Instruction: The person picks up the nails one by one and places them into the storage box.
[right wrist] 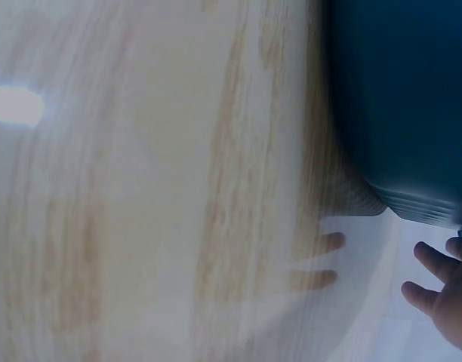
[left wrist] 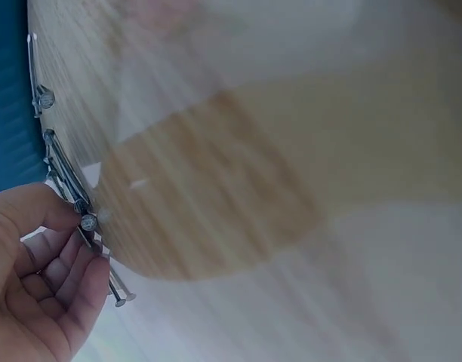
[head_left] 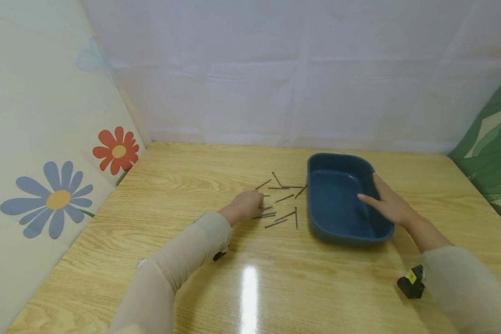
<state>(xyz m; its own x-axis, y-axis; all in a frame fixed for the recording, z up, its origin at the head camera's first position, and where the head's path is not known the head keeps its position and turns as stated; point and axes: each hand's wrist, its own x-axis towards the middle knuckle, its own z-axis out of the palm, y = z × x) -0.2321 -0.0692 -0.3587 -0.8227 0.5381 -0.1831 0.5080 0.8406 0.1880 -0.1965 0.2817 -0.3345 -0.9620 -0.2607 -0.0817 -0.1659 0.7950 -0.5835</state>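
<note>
Several dark metal nails (head_left: 285,198) lie scattered on the wooden table, left of a deep blue tub (head_left: 338,204). My left hand (head_left: 246,205) is low over the left side of the nails. In the left wrist view its thumb and fingers pinch a nail (left wrist: 87,222), with other nails close by. My right hand (head_left: 386,202) holds the right wall of the tub, thumb over the inside and fingers outside. The right wrist view shows some of its fingers (right wrist: 435,275) spread by the tub's outer wall; the thumb is hidden there. The tub stands upright on the table.
A pale cloth wall (head_left: 292,93) rises at the table's back edge. Flower-printed cloth (head_left: 58,199) borders the left side, leaf-printed cloth (head_left: 497,144) the right. A glare streak (head_left: 249,297) shines on the tabletop in front. A small black device (head_left: 411,282) is at my right wrist.
</note>
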